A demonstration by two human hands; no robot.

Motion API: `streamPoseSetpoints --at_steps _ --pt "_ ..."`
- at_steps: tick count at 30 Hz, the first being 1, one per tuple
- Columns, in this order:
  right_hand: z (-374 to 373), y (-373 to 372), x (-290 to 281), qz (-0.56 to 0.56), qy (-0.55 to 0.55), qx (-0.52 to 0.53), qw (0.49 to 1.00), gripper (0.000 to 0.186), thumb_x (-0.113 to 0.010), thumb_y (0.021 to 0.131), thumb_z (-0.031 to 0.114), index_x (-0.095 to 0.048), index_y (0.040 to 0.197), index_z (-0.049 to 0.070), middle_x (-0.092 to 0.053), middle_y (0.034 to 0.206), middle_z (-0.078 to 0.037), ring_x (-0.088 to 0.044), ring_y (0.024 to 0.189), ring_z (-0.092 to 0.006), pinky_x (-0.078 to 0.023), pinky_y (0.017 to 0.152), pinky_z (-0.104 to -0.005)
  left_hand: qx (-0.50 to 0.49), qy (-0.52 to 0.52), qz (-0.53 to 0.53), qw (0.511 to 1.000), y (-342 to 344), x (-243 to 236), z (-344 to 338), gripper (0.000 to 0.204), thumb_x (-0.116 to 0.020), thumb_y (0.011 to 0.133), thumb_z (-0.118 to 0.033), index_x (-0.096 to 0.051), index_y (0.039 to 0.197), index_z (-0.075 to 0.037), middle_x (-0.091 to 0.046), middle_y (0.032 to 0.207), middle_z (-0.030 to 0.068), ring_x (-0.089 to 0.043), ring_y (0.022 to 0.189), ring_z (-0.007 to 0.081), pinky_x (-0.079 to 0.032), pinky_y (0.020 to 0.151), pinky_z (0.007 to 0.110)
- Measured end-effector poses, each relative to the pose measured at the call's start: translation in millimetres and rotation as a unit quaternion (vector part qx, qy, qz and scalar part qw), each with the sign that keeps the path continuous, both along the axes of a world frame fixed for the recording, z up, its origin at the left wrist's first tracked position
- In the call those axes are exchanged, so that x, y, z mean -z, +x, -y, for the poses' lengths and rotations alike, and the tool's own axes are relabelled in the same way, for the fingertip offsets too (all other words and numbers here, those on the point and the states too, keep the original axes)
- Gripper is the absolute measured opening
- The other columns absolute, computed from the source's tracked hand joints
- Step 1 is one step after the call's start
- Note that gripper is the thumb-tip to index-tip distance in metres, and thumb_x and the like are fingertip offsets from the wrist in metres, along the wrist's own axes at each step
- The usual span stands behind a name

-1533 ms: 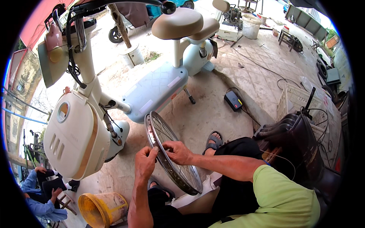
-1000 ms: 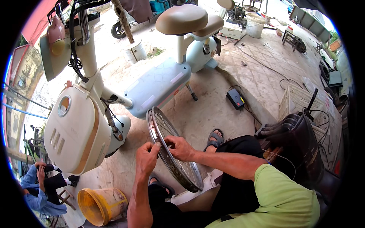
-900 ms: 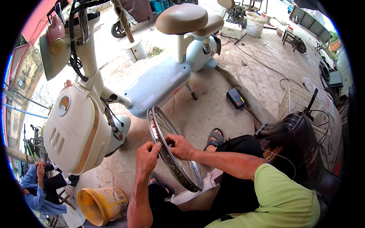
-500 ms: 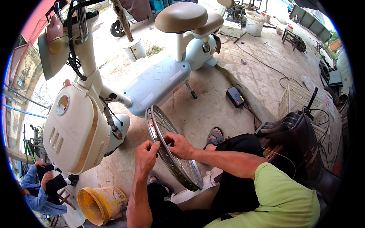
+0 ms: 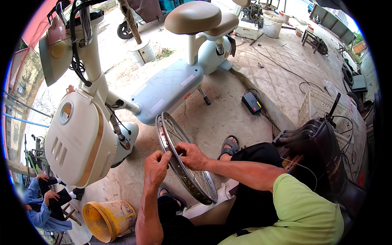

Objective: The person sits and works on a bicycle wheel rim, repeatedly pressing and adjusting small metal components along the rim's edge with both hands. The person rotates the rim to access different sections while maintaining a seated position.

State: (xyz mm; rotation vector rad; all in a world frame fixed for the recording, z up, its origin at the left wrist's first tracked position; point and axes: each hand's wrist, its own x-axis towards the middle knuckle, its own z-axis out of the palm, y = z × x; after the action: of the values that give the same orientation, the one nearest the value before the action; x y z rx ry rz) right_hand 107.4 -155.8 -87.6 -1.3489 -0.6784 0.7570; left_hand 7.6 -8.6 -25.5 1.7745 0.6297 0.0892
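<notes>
A spoked metal wheel rim [image 5: 182, 174] without a tyre leans upright between my legs, its outer channel bare with holes along it. My left hand [image 5: 157, 163] is closed at the rim's left side, thumb pressed to the outer channel. From the other side, my right hand [image 5: 191, 157] reaches in with curled fingers close to the inner edge and the spokes. Its fingertips are partly hidden by the rim, and what they pinch is too small to make out.
A pale electric scooter [image 5: 169, 87] stands ahead. A black charger box [image 5: 251, 103] with a cable lies on the ground. Near my left is a yellow-stained bucket [image 5: 109, 219]; at right stands a plastic crate [image 5: 318, 107]. Someone in a blue sleeve [image 5: 38, 204] sits at far left.
The view has shifted very slightly. Both hands stay at the same spot on the rim, with no clear movement of the wheel.
</notes>
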Motion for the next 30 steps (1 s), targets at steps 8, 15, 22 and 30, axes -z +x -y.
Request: streamPoseSetpoints --at_steps 8,15,22,30 --pt "0 -1 -1 0.057 0.012 -0.001 0.998 0.026 -0.069 0.095 0.017 -0.063 0.112 -0.001 -0.069 0.099 -0.009 -0.065 0.09 -0.0129 -0.053 0.081 -0.029 -0.01 -0.001 -0.019 1.0 -3 -1 -4 0.036 -0.066 0.095 -0.026 -0.058 0.071 -0.001 -0.056 0.064 0.0017 -0.048 0.06 0.0087 -0.041 0.055 0.028" --pt "2 -1 -1 0.058 0.005 0.014 0.998 0.023 -0.069 0.094 0.016 -0.063 0.11 0.0 -0.069 0.095 -0.009 -0.065 0.089 -0.0138 -0.053 0.08 -0.0297 -0.001 0.01 -0.02 1.0 -2 -2 -2 0.036 -0.066 0.095 -0.026 -0.058 0.071 -0.001 -0.056 0.064 0.0015 -0.048 0.059 0.009 -0.041 0.055 0.028" --pt "-3 -6 6 0.072 0.036 0.026 0.996 0.017 -0.066 0.095 0.01 -0.062 0.107 0.0 -0.068 0.095 -0.008 -0.065 0.088 -0.0119 -0.053 0.079 -0.0289 -0.011 0.011 -0.014 1.0 -4 -2 -4 0.036 -0.066 0.095 -0.027 -0.058 0.071 -0.001 -0.055 0.063 0.0012 -0.048 0.059 0.0089 -0.04 0.055 0.028" --pt "-4 -6 10 0.008 0.042 0.014 0.999 0.017 -0.065 0.096 0.011 -0.063 0.108 0.0 -0.068 0.097 -0.008 -0.065 0.089 -0.0139 -0.053 0.079 -0.0295 -0.005 0.013 -0.025 1.0 -4 0 -5 0.037 -0.066 0.095 -0.028 -0.059 0.072 -0.001 -0.055 0.064 0.0005 -0.047 0.06 0.0086 -0.04 0.056 0.028"
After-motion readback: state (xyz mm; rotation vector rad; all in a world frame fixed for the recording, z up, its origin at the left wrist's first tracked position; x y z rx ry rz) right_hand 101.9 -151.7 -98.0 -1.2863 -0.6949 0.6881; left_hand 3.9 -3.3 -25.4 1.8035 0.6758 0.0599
